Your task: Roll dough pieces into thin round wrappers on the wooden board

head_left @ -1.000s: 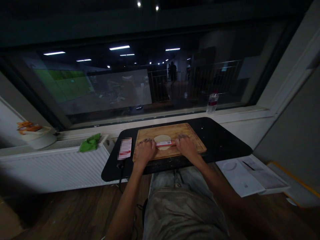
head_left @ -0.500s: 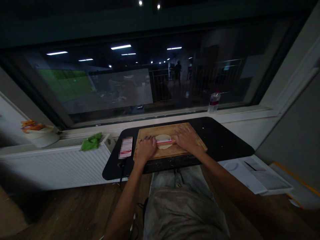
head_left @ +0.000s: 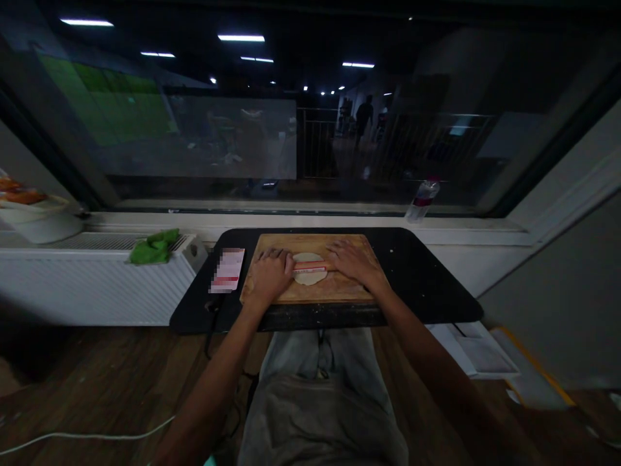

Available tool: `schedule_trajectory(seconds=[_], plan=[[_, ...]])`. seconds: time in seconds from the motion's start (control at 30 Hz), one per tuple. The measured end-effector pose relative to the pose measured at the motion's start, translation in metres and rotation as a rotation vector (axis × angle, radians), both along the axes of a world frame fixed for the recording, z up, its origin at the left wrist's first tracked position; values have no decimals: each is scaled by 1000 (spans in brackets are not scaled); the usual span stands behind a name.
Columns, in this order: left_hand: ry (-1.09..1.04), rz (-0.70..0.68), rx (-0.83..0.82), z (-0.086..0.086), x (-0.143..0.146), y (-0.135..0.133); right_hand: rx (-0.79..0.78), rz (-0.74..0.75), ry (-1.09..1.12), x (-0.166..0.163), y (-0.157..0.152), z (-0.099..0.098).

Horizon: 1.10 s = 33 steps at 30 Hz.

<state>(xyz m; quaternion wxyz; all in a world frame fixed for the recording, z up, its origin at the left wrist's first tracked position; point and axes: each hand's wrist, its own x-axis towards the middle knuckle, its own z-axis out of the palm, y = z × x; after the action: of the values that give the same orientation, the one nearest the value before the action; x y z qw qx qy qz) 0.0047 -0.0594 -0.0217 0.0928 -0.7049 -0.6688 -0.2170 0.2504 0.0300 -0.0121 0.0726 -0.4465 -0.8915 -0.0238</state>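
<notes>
Your left hand [head_left: 273, 275] is cupped over the near end of the rolling pin [head_left: 310, 266], fingers bent forward; how tightly they close beneath, you cannot tell from this view. Your right hand [head_left: 352, 259] lies flatter, fingers stretched ahead and partly spread, its palm side over the pin's other end. Between your hands, the pin's middle crosses a round, thin sheet of dough [head_left: 310, 278], touching it. Under both hands is the wooden board [head_left: 334, 296]; a pale rectangular thing [head_left: 231, 268] lies left of your left hand, beyond the board's edge.
</notes>
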Motion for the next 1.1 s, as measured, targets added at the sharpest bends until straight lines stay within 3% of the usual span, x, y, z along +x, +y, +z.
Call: schedule_trajectory(seconds=[0.17, 0.37, 0.57, 0.77, 1.1], plan=[[-7, 19, -16, -6, 3, 0, -94, 0, -55, 7, 2, 0], [-37, 22, -35, -13, 3, 5, -150, -10, -1, 9, 5, -14], [-10, -2, -58, -5, 3, -1, -114, 47, 98, 10, 12, -21], [69, 19, -102, -3, 3, 12, -91, 58, 55, 7, 18, -25], [57, 177, -187, 6, 3, 12, -76, 153, -6, 0, 34, -16]])
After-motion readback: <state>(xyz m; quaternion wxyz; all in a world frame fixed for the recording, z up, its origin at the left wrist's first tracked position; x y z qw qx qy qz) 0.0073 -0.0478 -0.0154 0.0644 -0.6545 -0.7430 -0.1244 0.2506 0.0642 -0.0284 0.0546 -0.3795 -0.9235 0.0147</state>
